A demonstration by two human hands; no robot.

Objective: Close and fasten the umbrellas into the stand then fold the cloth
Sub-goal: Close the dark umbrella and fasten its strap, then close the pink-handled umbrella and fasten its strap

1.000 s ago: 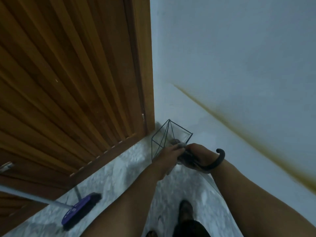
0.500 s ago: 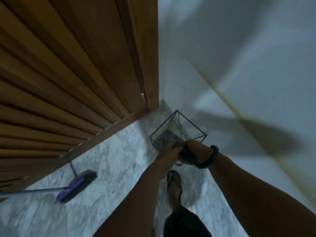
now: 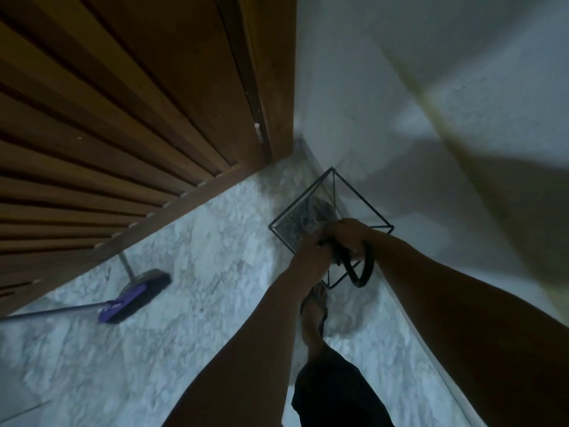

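Note:
A black wire umbrella stand (image 3: 363,204) with a square top frame sits in the corner between the wooden door and the white wall. A closed grey umbrella (image 3: 324,212) points down into it. Its black curved handle (image 3: 365,272) sticks out over the stand's near edge. My right hand (image 3: 351,234) is closed around the top of the umbrella just above the handle. My left hand (image 3: 311,254) grips the umbrella right beside it. Both hands hover over the stand's near corner. No cloth is in view.
A purple broom head (image 3: 132,298) on a grey pole lies on the marble floor (image 3: 200,266) to the left. The slatted wooden door (image 3: 123,103) rises on the left, the white wall (image 3: 431,118) on the right. My sandalled foot (image 3: 314,306) stands just before the stand.
The view has tilted down and the light has dimmed. Both hands have lowered the umbrella further into the stand, and the handle now hangs downward over the near edge.

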